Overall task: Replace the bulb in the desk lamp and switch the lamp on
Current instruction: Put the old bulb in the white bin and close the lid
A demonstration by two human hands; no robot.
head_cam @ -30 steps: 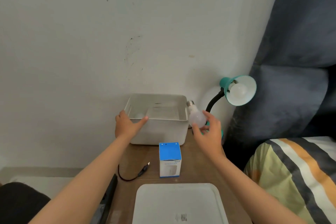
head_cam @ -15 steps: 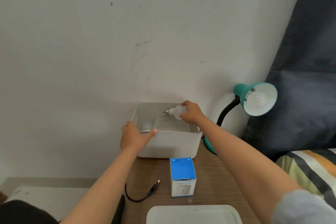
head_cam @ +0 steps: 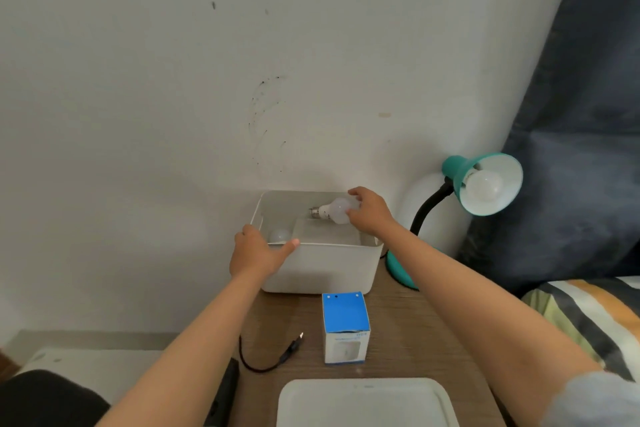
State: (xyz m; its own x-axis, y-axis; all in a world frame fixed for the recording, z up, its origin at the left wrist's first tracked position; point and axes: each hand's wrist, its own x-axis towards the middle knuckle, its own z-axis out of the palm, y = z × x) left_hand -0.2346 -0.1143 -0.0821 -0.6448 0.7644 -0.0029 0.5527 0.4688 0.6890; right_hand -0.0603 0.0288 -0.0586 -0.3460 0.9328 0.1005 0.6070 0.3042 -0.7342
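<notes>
My right hand [head_cam: 369,211] holds a white bulb [head_cam: 332,211] by its globe, lying sideways with its metal base pointing left, just inside the open white bin [head_cam: 325,267]. My left hand [head_cam: 258,251] grips the bin's front rim near its left corner. A second white bulb [head_cam: 280,235] lies in the bin's left corner. The teal desk lamp [head_cam: 485,184] stands to the right on a black gooseneck, with a white bulb [head_cam: 485,185] in its shade, unlit.
A blue and white bulb carton [head_cam: 344,326] stands on the wooden desk [head_cam: 415,333] in front of the bin. A black cable with a plug [head_cam: 273,357] lies to its left. A white lid [head_cam: 363,402] lies at the front edge. Striped bedding [head_cam: 588,315] lies to the right.
My right hand carried the bulb from beside the lamp leftward over the bin and lowered it slightly inside. My left hand stayed on the bin's rim.
</notes>
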